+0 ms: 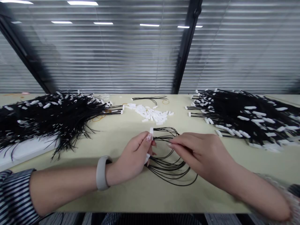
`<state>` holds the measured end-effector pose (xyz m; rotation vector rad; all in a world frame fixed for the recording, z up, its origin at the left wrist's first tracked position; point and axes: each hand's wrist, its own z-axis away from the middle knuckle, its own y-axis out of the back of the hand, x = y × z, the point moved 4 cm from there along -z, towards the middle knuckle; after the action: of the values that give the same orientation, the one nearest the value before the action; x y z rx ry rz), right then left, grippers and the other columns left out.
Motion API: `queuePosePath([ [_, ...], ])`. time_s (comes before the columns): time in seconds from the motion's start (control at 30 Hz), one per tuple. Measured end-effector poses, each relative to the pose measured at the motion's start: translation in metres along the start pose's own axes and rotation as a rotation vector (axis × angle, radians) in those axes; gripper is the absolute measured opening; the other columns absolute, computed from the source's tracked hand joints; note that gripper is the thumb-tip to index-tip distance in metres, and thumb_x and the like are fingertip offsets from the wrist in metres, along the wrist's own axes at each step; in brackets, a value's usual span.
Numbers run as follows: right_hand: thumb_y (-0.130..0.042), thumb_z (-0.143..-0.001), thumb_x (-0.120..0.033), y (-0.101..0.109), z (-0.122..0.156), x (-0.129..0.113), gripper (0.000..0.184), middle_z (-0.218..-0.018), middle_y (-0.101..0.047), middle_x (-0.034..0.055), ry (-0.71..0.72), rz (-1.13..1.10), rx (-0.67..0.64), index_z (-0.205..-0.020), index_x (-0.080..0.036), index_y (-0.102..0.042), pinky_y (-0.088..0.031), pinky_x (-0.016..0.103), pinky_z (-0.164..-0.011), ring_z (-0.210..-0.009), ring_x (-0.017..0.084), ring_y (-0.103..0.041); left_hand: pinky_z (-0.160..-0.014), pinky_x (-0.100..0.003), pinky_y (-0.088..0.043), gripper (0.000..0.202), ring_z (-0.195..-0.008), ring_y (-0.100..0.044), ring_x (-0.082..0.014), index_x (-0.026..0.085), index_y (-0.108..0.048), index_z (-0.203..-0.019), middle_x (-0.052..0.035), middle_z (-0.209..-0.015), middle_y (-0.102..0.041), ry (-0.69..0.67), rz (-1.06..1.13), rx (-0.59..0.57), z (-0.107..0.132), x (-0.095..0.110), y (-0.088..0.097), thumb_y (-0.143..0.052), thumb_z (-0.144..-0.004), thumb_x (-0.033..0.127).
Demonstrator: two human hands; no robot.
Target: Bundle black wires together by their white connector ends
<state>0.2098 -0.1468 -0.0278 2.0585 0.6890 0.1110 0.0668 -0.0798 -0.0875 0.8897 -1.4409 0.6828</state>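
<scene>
In the head view, my left hand [138, 150] grips a white connector [151, 132] between thumb and fingers, near the middle of the table. A second white connector [147, 158] shows lower down at the same fingers. Black wires [173, 179] run out of both connectors to the right and bend round in a loop. My right hand [194, 148] is closed in a pinch, thumb against forefinger, on the black wires right of the upper connector. How many wires it pinches is hidden.
A pile of loose white connectors [153, 114] lies beyond my hands, with a few black wires [150, 98] behind it. Large heaps of black wire harnesses [47, 115] stand at left, partly over a white box [30, 150], and at right [234, 109]. Blinds [117, 56] rise behind the table.
</scene>
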Motion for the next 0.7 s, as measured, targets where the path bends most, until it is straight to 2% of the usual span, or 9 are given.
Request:
queuePosePath([
  [0.13, -0.047, -0.082, -0.014, 0.002, 0.001, 0.002, 0.016, -0.064, -0.061, -0.0025, -0.091, -0.047, -0.025, -0.076, -0.017, -0.061, -0.036, 0.017, -0.051, -0.053, 0.005, -0.051, -0.046, -0.020, -0.038, 0.032, -0.051, -0.042, -0.0084, 0.019, -0.048, -0.076, 0.0029, -0.060, -0.045, 0.025, -0.011, 0.044, -0.001, 0.000, 0.002, -0.034, -0.088, 0.045],
  [0.33, -0.046, -0.082, -0.017, 0.000, 0.000, 0.006, 0.019, -0.051, -0.052, -0.0036, -0.180, -0.044, -0.044, -0.069, -0.016, -0.060, -0.030, 0.018, -0.046, -0.044, 0.004, -0.040, -0.044, -0.019, -0.036, 0.033, -0.050, -0.041, -0.0078, 0.019, -0.047, -0.074, 0.0041, -0.057, -0.041, 0.048, 0.021, -0.032, 0.001, 0.001, -0.001, -0.033, -0.089, 0.045],
  [0.5, -0.044, -0.084, -0.019, -0.002, -0.001, 0.005, 0.020, -0.052, -0.053, -0.0037, -0.192, -0.074, -0.069, -0.072, -0.017, -0.060, -0.030, 0.018, -0.045, -0.044, 0.005, -0.040, -0.042, -0.019, -0.034, 0.034, -0.048, -0.039, -0.0073, 0.018, -0.046, -0.074, 0.0045, -0.057, -0.041, 0.033, 0.032, -0.074, 0.001, 0.000, -0.004, -0.033, -0.089, 0.046],
  [0.7, -0.042, -0.085, -0.021, -0.008, -0.002, 0.004, 0.024, -0.050, -0.049, -0.0049, -0.204, -0.096, -0.127, -0.064, -0.017, -0.054, -0.029, 0.018, -0.045, -0.044, 0.004, -0.037, -0.040, -0.019, -0.033, 0.034, -0.048, -0.039, -0.0080, 0.019, -0.046, -0.073, 0.0047, -0.055, -0.040, -0.010, -0.003, -0.096, 0.002, -0.002, -0.004, -0.033, -0.089, 0.046],
])
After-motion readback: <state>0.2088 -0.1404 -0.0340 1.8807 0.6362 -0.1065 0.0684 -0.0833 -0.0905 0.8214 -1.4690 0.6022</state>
